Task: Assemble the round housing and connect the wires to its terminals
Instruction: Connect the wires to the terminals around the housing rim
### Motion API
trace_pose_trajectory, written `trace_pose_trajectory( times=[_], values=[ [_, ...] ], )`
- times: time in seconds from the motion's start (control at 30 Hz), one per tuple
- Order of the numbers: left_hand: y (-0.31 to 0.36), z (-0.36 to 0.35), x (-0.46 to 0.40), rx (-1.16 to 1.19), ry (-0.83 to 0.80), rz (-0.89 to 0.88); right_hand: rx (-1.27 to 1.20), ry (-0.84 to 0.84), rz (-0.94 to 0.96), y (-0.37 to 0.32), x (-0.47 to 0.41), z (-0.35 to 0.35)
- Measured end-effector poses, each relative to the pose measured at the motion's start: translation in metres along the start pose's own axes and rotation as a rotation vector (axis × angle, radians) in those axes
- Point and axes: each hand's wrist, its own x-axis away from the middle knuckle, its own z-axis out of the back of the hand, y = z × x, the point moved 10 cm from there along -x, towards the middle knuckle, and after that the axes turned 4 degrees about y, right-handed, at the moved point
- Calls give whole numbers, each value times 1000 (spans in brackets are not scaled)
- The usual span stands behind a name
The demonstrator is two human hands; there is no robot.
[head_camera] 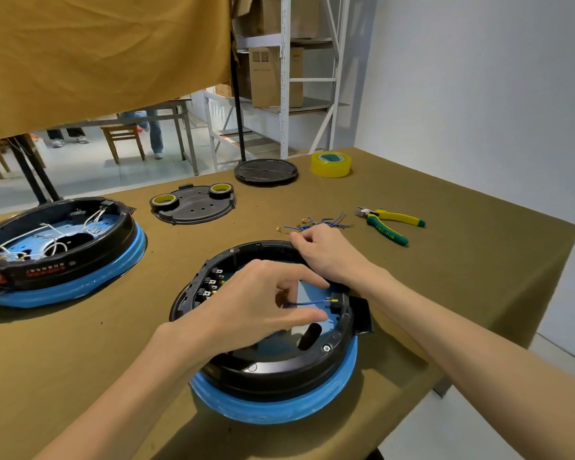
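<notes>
A round black housing (279, 370) on a blue rim lies open in front of me, with metal terminals (213, 282) along its left inner wall. My left hand (263, 303) hovers inside it and pinches a short blue wire (307, 303) whose yellow-tipped end (333, 298) sits at a terminal on the right inner wall. My right hand (322, 250) rests at the housing's far rim, fingers curled over a pile of loose blue wires (322, 222) with brass lugs; whether it holds one is hidden.
A second housing (60, 247) with white wires sits at the left. A black cover plate (193, 204) carries two tape rolls. Another black disc (266, 171), a yellow tape roll (331, 164) and yellow-green pliers (389, 224) lie beyond. The table edge drops off at the right.
</notes>
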Motion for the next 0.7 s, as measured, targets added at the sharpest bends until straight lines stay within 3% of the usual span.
trace_pose_trajectory(
  times=[0.17,0.3,0.43,0.7],
  values=[
    [8,2,1,93,19,-28,-23,-1,-5,1,0,0],
    [24,12,2,-30,143,-129,-44,6,-5,2,0,1],
    [24,12,3,-40,130,-129,-25,3,-13,2,-1,0],
    [-10,-12,-2,-183,-66,135,-46,23,-3,2,0,2]
  ],
)
